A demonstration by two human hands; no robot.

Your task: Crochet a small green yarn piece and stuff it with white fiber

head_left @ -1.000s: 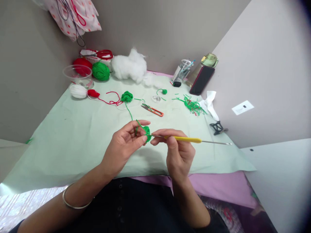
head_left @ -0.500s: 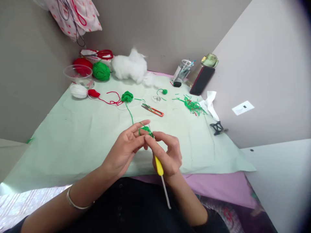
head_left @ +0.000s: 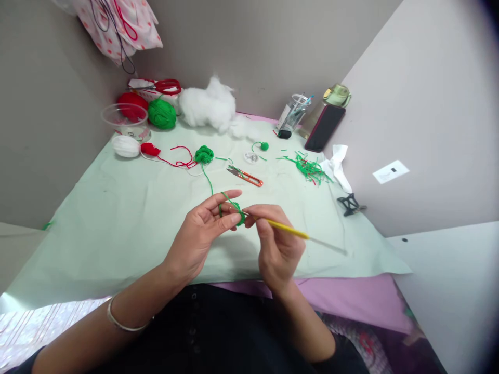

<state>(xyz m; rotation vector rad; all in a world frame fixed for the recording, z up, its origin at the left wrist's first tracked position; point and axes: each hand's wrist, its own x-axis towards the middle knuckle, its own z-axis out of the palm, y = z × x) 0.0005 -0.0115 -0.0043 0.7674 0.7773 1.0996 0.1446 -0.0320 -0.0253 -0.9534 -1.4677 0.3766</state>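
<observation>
My left hand (head_left: 198,228) pinches a small green crocheted piece (head_left: 240,214) between thumb and fingers, with green yarn looped round its fingers. That yarn runs back to a small green yarn bundle (head_left: 204,155) on the cloth. In my right hand (head_left: 278,244) is a crochet hook (head_left: 288,228) with a yellow grip. Its front end meets the green piece; its rear end points right and is slightly blurred. Beyond my hands lie orange-handled thread snips (head_left: 249,177).
Green yarn scraps (head_left: 310,169), a black clip (head_left: 351,204) and a phone (head_left: 325,129) are at the right. White stuffing (head_left: 208,108), a green yarn ball (head_left: 162,114), a clear tub (head_left: 125,115) and a white yarn ball (head_left: 126,146) stand at the back left.
My right hand has turned and shifted right. The hook has swung from pointing down toward my body to pointing right. The green piece is tilted differently in my left hand.
</observation>
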